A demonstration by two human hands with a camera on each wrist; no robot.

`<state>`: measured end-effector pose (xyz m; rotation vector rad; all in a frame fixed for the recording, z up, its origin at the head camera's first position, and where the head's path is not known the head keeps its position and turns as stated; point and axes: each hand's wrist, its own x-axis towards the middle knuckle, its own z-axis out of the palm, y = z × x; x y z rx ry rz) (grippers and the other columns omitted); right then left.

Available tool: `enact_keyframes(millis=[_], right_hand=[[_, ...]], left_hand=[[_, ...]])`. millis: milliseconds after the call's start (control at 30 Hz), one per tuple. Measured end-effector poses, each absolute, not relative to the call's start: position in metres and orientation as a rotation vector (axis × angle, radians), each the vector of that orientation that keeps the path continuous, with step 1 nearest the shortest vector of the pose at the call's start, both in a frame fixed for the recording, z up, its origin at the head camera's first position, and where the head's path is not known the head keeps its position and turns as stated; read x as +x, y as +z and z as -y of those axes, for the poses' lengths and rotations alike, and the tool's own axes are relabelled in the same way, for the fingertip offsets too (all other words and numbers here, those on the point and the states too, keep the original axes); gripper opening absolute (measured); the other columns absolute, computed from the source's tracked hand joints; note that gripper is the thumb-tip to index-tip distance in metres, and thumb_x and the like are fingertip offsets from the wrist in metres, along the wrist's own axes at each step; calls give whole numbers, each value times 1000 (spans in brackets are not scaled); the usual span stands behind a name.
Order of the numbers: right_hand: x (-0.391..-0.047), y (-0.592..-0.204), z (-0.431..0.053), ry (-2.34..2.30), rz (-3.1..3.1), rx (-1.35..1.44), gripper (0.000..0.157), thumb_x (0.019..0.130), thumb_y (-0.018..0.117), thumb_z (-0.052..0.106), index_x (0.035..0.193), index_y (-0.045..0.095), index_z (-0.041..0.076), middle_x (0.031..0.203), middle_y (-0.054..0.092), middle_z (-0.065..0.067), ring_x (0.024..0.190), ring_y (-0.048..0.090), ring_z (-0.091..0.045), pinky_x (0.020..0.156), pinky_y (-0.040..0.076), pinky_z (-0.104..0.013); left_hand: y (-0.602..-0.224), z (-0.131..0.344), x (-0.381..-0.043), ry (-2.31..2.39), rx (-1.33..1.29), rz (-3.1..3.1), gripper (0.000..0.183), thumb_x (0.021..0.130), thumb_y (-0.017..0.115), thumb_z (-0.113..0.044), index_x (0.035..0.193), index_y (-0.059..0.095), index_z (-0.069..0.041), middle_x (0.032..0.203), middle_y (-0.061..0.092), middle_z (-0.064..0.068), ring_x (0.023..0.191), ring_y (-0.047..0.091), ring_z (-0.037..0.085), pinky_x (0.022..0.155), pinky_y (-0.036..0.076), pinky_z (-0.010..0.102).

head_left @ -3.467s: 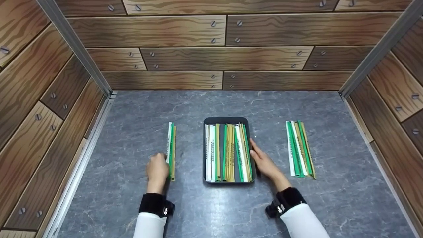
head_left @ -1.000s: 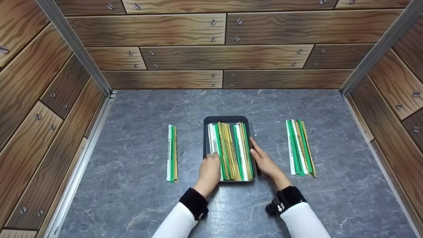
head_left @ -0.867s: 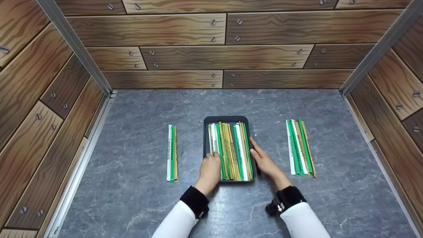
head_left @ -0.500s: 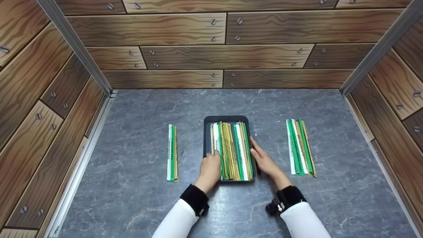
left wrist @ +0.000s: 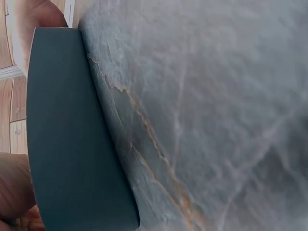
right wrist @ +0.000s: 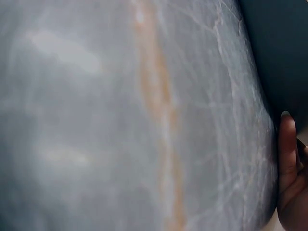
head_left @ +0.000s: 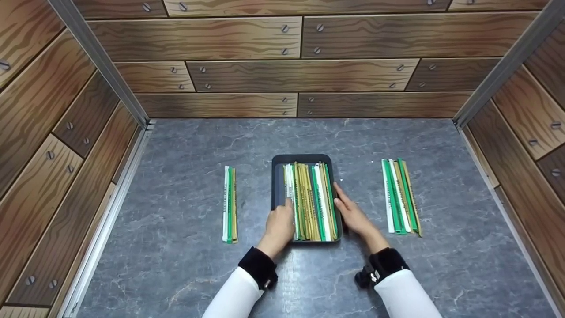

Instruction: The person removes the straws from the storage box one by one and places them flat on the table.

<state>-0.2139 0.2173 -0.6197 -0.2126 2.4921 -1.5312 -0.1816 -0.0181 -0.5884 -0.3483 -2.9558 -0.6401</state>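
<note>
Slim green, white, gold sticks point(head_left: 304, 198) lengthwise in dark tray point(head_left: 277, 181)

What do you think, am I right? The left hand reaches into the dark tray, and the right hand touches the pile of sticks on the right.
Not quite: the head view shows the right hand against the dark tray, not the pile of sticks. The rest fits.

A dark tray point(head_left: 301, 157) holds slender packets point(head_left: 305, 198) (white, green and tan) on a marbled surface point(head_left: 185, 185); the left hand point(head_left: 279, 227) overlies the leftmost; the right hand point(head_left: 356, 219) touches the right wall; smaller groups point(head_left: 230, 205) flank it.
</note>
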Motion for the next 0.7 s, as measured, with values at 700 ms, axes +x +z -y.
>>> enact_keyframes(millis=[700], right_hand=[[-213, -619, -216, -1565, -2506, -220, 55, 107, 40, 22, 157, 20, 11, 157, 22, -22, 143, 20, -41, 115, 15, -52]], left_hand=[[-550, 45, -175, -930, -184, 2846, 56, 83, 64, 8, 136, 49, 8, 81, 66, 21, 55, 60, 27, 46, 49, 32]])
